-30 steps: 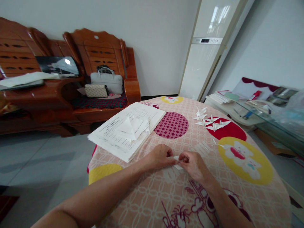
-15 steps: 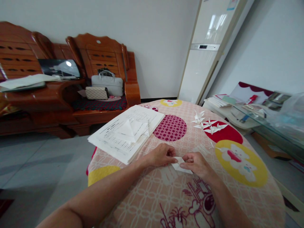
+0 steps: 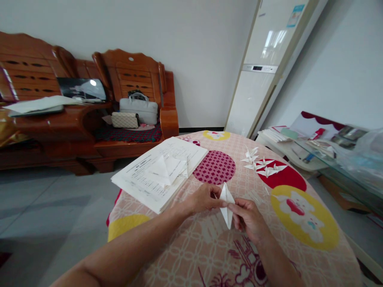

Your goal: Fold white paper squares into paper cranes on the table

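Between my hands is a piece of folded white paper (image 3: 228, 217), a narrow diamond pointing up and down. My left hand (image 3: 207, 198) pinches its left side, thumb in front and fingers behind. From the right, my right hand (image 3: 249, 217) grips it too, its thumb pressed on the middle and the curled fingers partly hidden behind. Several white paper cranes (image 3: 271, 170) lie farther back on the right of the table. On the left, a white paper triangle (image 3: 163, 169) rests on a stack of printed sheets (image 3: 140, 191).
A patterned cloth covers the round table (image 3: 179, 255). Behind it stand wooden chairs (image 3: 131, 65) with a grey bag (image 3: 143, 110), and a tall white air conditioner (image 3: 248, 95). A glass-topped side table (image 3: 335, 169) with papers and a plastic bag is at the right.
The paper, low and flat between my hands before, is now held up with its long points upright. Both hands have shifted their grip on it. The camera view has tilted slightly upward.
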